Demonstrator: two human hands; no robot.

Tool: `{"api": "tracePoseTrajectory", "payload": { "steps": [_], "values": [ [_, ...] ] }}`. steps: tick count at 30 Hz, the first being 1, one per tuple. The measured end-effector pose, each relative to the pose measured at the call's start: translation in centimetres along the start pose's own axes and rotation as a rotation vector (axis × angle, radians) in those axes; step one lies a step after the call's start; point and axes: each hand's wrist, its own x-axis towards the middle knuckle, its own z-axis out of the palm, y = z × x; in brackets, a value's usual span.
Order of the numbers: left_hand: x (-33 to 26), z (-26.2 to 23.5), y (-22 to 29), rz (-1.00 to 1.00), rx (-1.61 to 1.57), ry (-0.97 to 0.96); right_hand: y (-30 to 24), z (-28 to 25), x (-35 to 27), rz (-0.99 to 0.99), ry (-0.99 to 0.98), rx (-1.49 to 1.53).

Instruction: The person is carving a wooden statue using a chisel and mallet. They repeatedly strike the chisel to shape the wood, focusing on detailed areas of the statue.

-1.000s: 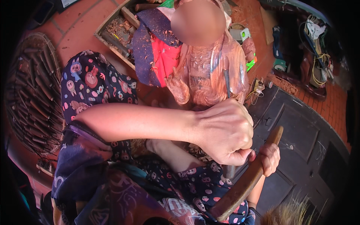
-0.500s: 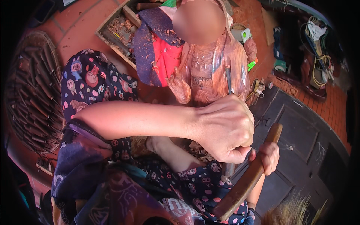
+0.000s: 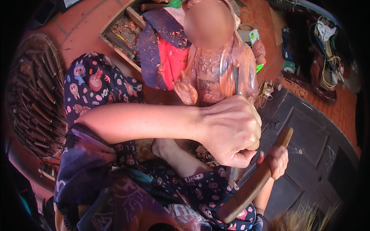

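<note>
A carved reddish-brown wooden statue [image 3: 210,73] lies tilted in front of me, its robe folds and raised hand showing. My left hand [image 3: 233,131] reaches across my body, its fist wrapped round a chisel [image 3: 236,80]. The narrow dark blade points up against the statue's robe, and the handle's end sticks out below the fist. Lower right, my right hand [image 3: 276,161] grips a long wooden mallet [image 3: 252,190], a thick bat-like stick held slantwise. The mallet's broad end is beside the chisel handle, apart from it. My fist hides part of the chisel and the statue's lower part.
At the left, a round basket [image 3: 58,50] holds many dark-handled tools. A wooden tray [image 3: 103,34] with shavings stands at the back, beside dark and red cloth [image 3: 152,57] strewn with chips. A dark panelled board [image 3: 308,134] lies right. Bristles [image 3: 304,217] show at lower right.
The statue appears shifted slightly right and down in view. My left fist and the chisel stay nearly in place; the mallet has barely moved.
</note>
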Motion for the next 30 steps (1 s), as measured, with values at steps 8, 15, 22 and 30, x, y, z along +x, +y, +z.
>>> {"api": "tracePoseTrajectory", "payload": {
  "steps": [8,15,22,30],
  "values": [
    [-0.3,-0.5,-0.1,-0.021,0.01,-0.026,-0.1,0.7,-0.2,0.047,0.051,0.006],
    [0.4,-1.3,0.0,0.0,-0.007,-0.039,-0.8,-0.6,0.9,0.084,-0.021,-0.018],
    [-0.3,1.0,2.0,0.066,0.045,-0.012,-1.3,-0.4,1.2,0.056,-0.007,0.013],
    [-1.1,1.1,0.4,0.024,-0.01,-0.037,-1.2,-0.6,0.2,-0.007,-0.088,0.048]
  ]
}}
